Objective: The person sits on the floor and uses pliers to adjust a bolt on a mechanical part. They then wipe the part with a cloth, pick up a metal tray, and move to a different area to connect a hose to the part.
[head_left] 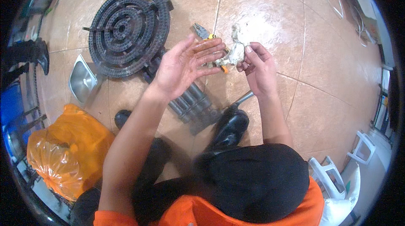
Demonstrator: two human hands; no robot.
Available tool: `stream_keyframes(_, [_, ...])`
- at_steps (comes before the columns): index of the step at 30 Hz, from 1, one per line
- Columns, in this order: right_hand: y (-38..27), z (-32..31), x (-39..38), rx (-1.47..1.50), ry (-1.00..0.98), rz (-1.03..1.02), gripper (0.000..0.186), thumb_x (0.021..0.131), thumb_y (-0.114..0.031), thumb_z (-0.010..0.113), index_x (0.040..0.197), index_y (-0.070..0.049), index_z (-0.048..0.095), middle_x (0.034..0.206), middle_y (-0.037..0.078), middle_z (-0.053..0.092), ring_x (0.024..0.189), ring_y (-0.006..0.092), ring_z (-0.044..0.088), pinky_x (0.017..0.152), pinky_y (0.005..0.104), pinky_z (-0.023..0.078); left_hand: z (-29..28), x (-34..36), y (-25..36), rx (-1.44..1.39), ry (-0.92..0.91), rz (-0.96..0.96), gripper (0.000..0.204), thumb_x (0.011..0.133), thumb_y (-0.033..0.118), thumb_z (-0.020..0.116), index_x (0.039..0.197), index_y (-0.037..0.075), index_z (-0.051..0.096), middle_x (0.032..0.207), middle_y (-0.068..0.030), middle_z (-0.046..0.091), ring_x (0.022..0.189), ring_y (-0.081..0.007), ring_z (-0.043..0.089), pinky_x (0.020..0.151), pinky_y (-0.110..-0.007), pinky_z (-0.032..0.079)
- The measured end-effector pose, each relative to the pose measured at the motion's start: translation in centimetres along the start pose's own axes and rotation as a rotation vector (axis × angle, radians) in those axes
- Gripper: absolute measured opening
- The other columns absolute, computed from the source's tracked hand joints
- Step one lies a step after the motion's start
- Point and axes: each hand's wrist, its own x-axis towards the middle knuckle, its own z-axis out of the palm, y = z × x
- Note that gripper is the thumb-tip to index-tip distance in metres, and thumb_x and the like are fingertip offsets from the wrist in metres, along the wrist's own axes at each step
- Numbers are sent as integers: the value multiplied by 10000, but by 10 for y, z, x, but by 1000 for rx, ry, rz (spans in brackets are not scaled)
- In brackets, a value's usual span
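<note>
My left hand point(181, 66) is raised with its palm showing and its fingers stretched out, holding nothing. Brownish grime marks its fingers. My right hand point(260, 67) pinches a crumpled whitish rag point(238, 51), which hangs beside the left fingertips; whether they touch it I cannot tell. Behind the left hand, pliers point(202, 32) with yellow on the handles lie on the floor, partly hidden. To the left is a large black burner point(128, 32) with concentric rings. Its thick ribbed pipes point(192, 102) run toward me under my left wrist.
A shallow steel pan point(82, 79) lies left of the burner. Nearer me at the left sits a full orange plastic bag point(69, 150). A metal-handled tool point(244, 97) lies by my black boot point(231, 127). White plastic stools point(329, 177) stand at the lower right.
</note>
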Motion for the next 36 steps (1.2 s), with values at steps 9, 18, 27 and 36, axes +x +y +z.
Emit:
stream_keyframes(9, [32, 50, -17, -1002, -47, -908, 296, 735, -2, 684, 1031, -6, 670, 900, 175, 664, 753, 304, 657, 673, 337, 529, 5, -3, -45, 40, 105, 49, 735, 1005, 616, 254, 1425, 27, 384, 1373, -108, 497, 1284, -215, 453, 1117, -400, 303])
stream_keyframes(18, [43, -1, 7, -932, 142, -281, 232, 893, -132, 696, 1041, 46, 683, 828, 64, 699, 744, 77, 614, 672, 235, 505, -2, -29, -42, 1082, -48, 168, 742, 992, 620, 340, 1315, -16, 546, 1267, -184, 608, 1224, -277, 544, 1032, -378, 411])
stream_keyframes(27, [60, -20, -109, -1084, 32, 67, 263, 871, -138, 683, 1105, -22, 652, 889, 161, 687, 738, 195, 672, 654, 322, 533, -62, -105, 57, 1845, -180, -151, 415, 1014, 354, 480, 1235, 20, 587, 1158, -162, 643, 1112, -312, 595, 979, -390, 457])
stream_keyframes(36, [65, -5, -118, -1425, -403, -127, 382, 821, -164, 747, 1158, -29, 630, 898, 167, 661, 754, 321, 649, 700, 397, 528, -72, -160, 49, 1974, -346, -187, 260, 939, 213, 593, 1122, 31, 616, 1063, -173, 649, 1041, -374, 603, 907, -445, 481])
